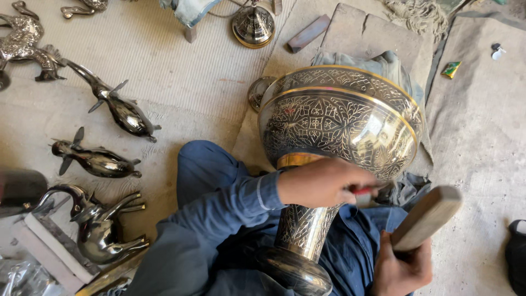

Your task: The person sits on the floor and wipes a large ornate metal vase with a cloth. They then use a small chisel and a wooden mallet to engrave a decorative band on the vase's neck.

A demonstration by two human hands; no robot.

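**Head view: both hands at the engraved vase**

Your left hand (pixel 323 183) grips a thin red-handled tool (pixel 366 189) against the large engraved silver-and-gold metal vase (pixel 334 123), which lies across your lap. Just right of the vase's stem, your right hand (pixel 402 268) clasps a wooden mallet (pixel 427 216). Dark metal bird figurines (pixel 123 112) lie well left of the vase.

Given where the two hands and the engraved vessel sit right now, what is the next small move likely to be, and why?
Probably a short tap of the wooden mallet onto the red-handled tool. The left hand pinches that tool against the engraved brass vase lying across the lap, while the right hand holds the mallet raised beside it, not touching it. The tool's tip is hidden, so this is only a judgement.
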